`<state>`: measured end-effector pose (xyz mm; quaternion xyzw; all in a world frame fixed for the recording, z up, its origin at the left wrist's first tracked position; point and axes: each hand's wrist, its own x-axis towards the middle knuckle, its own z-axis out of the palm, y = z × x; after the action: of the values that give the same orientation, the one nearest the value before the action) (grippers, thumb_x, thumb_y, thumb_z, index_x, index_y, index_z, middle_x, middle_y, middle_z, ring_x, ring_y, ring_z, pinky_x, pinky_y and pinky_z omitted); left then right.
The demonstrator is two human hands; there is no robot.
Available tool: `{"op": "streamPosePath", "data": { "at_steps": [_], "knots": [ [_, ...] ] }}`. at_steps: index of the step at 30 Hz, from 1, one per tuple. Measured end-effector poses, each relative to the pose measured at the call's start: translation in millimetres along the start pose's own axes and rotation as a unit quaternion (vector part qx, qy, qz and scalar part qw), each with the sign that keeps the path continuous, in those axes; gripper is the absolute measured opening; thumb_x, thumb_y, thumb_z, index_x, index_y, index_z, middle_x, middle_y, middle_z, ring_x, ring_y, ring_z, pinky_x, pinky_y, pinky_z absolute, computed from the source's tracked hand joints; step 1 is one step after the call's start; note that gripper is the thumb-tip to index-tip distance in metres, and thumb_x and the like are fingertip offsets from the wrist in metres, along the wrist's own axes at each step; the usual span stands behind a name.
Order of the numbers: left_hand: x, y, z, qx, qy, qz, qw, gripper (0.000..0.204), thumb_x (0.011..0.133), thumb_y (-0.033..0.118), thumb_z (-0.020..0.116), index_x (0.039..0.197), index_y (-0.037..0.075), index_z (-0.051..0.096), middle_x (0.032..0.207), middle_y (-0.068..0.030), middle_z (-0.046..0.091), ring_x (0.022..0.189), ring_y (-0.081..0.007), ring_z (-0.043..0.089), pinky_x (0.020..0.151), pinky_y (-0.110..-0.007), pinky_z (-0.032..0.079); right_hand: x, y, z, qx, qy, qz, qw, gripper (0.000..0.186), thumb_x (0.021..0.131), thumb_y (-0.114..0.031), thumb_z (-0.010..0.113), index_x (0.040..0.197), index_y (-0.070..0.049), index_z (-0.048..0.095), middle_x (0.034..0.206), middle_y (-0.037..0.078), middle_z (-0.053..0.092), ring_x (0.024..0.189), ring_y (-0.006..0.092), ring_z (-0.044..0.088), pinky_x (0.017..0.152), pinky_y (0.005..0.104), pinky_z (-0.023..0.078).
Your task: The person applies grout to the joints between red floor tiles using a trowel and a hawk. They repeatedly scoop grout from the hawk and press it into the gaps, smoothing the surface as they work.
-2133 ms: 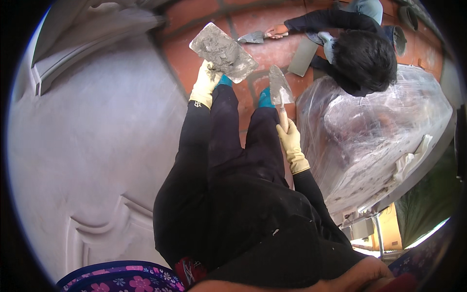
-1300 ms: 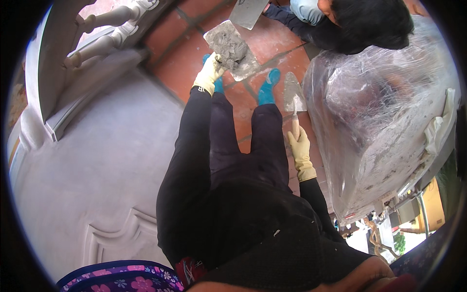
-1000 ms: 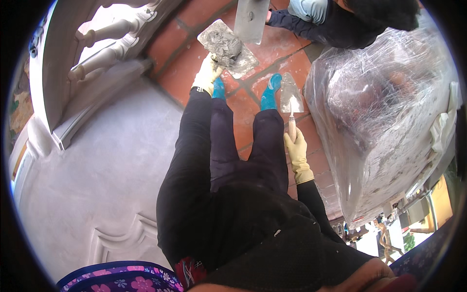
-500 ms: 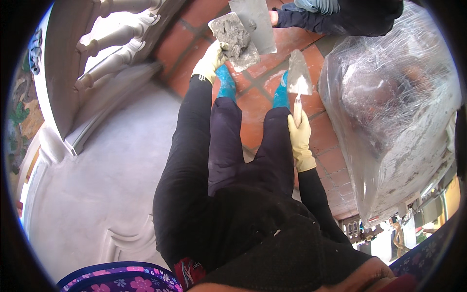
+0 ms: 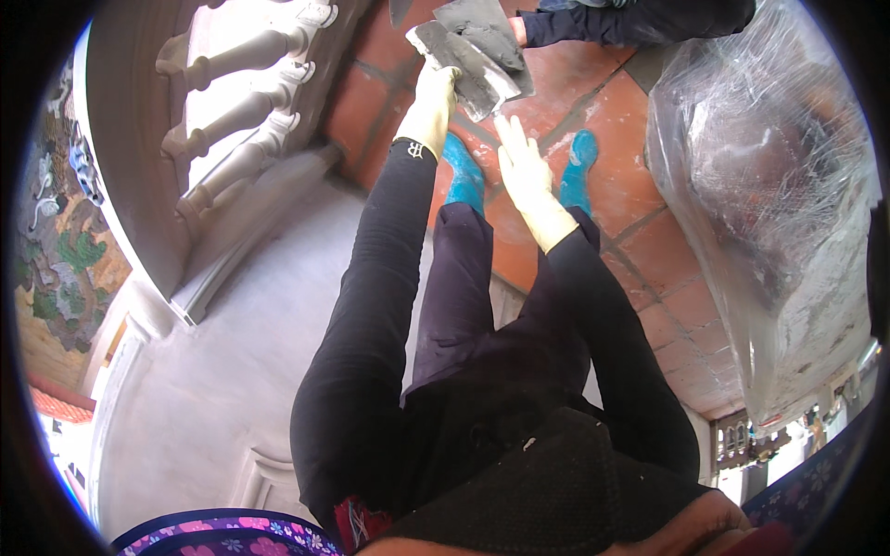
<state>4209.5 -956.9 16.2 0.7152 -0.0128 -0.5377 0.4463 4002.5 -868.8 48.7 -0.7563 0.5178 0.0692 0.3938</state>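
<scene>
My left hand [image 5: 434, 100], in a cream rubber glove, grips the edge of a small flat mortar board [image 5: 454, 60] smeared with grey mortar. My right hand [image 5: 526, 171], gloved alike, is closed on a trowel, its fingers stretched along the mostly hidden handle. The trowel's blade [image 5: 496, 85] lies at the board's near right edge, hard to tell apart from the grey mortar. Just beyond, another person's hand [image 5: 518, 31] holds a grey flat plate [image 5: 522, 82] with a lump of mortar [image 5: 494, 42] on it, close against my board.
Red floor tiles [image 5: 556, 97] lie under my blue boots [image 5: 577, 167]. A bulky object in clear plastic wrap [image 5: 742, 185] stands on the right. A pale balustrade [image 5: 246, 69] and a curved wall [image 5: 250, 306] flank my left side. A pointed grey blade [image 5: 400, 11] shows at the top edge.
My right hand has moved up and left, bringing the trowel from beside my leg to the board. The mortar heap on my board has shrunk; a lump now sits on the other person's plate.
</scene>
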Motion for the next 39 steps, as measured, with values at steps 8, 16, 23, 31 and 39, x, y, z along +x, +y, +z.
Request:
{"op": "streamPosePath", "data": {
  "at_steps": [8,16,23,31,39],
  "knots": [
    [0.4,13.3,-22.7,0.044,-0.027,0.019,0.998,0.042,0.086,-0.007,0.054,0.127,0.001,0.056,0.111,-0.0112,0.065,0.097,-0.0246,0.063,0.087,-0.038,0.052,20.1,39.7,23.9,0.115,0.133,-0.083,0.981,0.061,0.098,-0.023,0.055,0.156,-0.026,0.036,0.156,0.014,0.042,0.123,0.0382,0.058,0.098,0.0484,0.053],
    [-101.1,-9.5,-124.0,0.028,-0.090,-0.033,0.995,0.058,0.082,-0.003,0.058,0.138,0.005,0.051,0.114,-0.0057,0.063,0.099,-0.0180,0.060,0.086,-0.032,0.050,-141.1,74.3,-78.1,0.119,0.085,-0.011,0.989,0.056,0.096,-0.024,0.063,0.149,-0.016,0.047,0.143,0.014,0.057,0.117,0.0339,0.063,0.094,0.0431,0.054],
    [-206.4,-27.4,-235.5,0.036,0.014,-0.053,0.998,0.054,0.079,-0.003,0.055,0.132,0.004,0.057,0.113,-0.0072,0.066,0.098,-0.0220,0.060,0.088,-0.034,0.049,-280.2,96.6,-152.7,0.077,0.053,0.140,0.986,0.063,0.092,-0.028,0.069,0.149,-0.013,0.047,0.137,0.018,0.061,0.118,0.0372,0.063,0.096,0.0441,0.052],
    [-253.8,-10.2,-255.9,-0.176,0.102,-0.059,0.977,0.059,0.079,-0.010,0.053,0.134,0.009,0.052,0.115,-0.0088,0.062,0.102,-0.0281,0.059,0.094,-0.046,0.052,-319.1,106.9,-188.1,0.036,0.084,0.152,0.984,0.065,0.092,-0.027,0.069,0.149,-0.008,0.045,0.142,0.019,0.057,0.125,0.0364,0.059,0.102,0.0431,0.048],
    [-255.0,-11.2,-235.2,-0.281,0.076,-0.018,0.957,0.063,0.082,-0.010,0.048,0.142,0.007,0.045,0.132,-0.0131,0.057,0.120,-0.0338,0.056,0.107,-0.057,0.047,-297.4,107.5,-191.3,0.023,0.097,0.139,0.985,0.067,0.091,-0.031,0.070,0.149,-0.008,0.045,0.139,0.020,0.059,0.122,0.0376,0.061,0.101,0.0434,0.049]
  ]
}}
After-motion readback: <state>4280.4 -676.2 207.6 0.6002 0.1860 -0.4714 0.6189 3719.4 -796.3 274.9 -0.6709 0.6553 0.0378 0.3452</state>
